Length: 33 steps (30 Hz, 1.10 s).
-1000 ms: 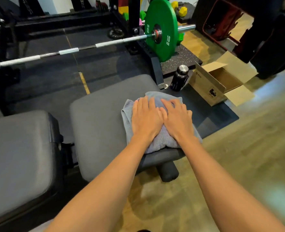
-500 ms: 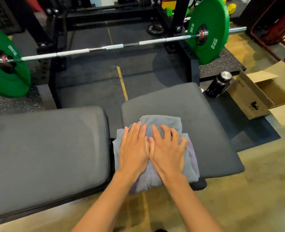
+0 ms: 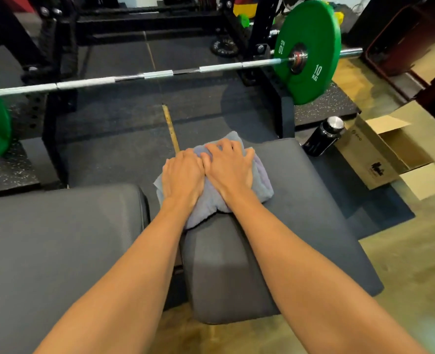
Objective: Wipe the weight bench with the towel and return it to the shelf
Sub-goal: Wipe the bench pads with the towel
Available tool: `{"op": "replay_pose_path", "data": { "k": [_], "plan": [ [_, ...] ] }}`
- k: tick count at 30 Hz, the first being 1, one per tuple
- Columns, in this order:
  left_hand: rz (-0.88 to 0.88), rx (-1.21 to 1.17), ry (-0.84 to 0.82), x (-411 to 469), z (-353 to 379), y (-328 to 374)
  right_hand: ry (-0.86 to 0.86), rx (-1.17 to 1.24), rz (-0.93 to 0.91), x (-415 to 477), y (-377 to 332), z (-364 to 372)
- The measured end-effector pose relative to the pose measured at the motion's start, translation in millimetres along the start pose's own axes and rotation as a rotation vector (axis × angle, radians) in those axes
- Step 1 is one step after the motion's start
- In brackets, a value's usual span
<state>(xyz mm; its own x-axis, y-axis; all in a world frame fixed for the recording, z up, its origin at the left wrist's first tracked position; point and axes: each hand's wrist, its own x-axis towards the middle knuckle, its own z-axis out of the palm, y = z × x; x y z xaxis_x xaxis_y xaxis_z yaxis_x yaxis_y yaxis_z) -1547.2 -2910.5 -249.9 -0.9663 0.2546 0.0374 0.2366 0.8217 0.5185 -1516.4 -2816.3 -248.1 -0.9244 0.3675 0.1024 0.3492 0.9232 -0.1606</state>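
Note:
A grey towel (image 3: 261,180) lies bunched on the far left corner of the dark grey bench seat pad (image 3: 300,226). My left hand (image 3: 183,176) and my right hand (image 3: 229,168) press down on it side by side, thumbs touching, fingers curled into the cloth. Part of the towel hangs past the pad's far edge. The longer back pad (image 3: 58,251) of the weight bench sits to the left, across a narrow gap. No shelf shows in the head view.
A barbell (image 3: 157,74) with green 10 kg plates (image 3: 310,52) rests in a black rack beyond the bench. A black bottle (image 3: 323,136) and an open cardboard box (image 3: 390,152) stand on the floor at right. Wooden floor lies at lower right.
Both hands have pushed the towel away from me, from the near edge of the seat pad to its far left corner. The fingers have curled into the cloth.

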Motion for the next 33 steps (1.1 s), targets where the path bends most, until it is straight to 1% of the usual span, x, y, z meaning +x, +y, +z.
{"op": "replay_pose_path", "data": {
  "k": [3, 5, 7, 11, 14, 17, 24, 28, 30, 33],
  "plan": [
    [0.052, 0.063, 0.067, -25.3, -1.6, 5.1, 0.054, 0.073, -0.021, -26.3, 10.7, -4.5],
    [0.118, 0.11, 0.066, -52.9, 1.0, 15.3, 0.065, 0.102, -0.019, -57.9, 25.9, -9.2],
    [0.165, 0.153, 0.016, -87.7, 5.3, 29.5, 0.065, 0.117, 0.007, -94.0, 45.8, -17.1],
    [0.19, 0.173, -0.103, -162.7, 13.4, 66.6, 0.09, 0.104, 0.073, -167.8, 87.6, -37.6],
    [0.205, 0.168, -0.142, -183.6, 20.1, 82.7, 0.113, 0.083, 0.125, -189.8, 103.9, -45.8],
    [0.199, 0.246, -0.197, -164.3, 27.5, 85.5, 0.143, 0.038, 0.136, -169.5, 106.8, -46.3],
    [0.212, 0.174, -0.071, -53.3, 59.9, 104.1, 0.169, 0.042, 0.157, -54.2, 128.3, -27.3],
    [0.227, 0.168, -0.039, 8.3, 77.1, 116.8, 0.115, 0.038, 0.162, 7.0, 142.9, -20.5],
    [0.256, 0.141, -0.009, 18.0, 75.2, 124.4, 0.086, 0.071, 0.15, 18.9, 146.4, -24.1],
    [0.25, 0.166, 0.015, 4.9, 74.0, 128.7, 0.065, 0.096, 0.144, 2.9, 153.6, -31.0]
  ]
}}
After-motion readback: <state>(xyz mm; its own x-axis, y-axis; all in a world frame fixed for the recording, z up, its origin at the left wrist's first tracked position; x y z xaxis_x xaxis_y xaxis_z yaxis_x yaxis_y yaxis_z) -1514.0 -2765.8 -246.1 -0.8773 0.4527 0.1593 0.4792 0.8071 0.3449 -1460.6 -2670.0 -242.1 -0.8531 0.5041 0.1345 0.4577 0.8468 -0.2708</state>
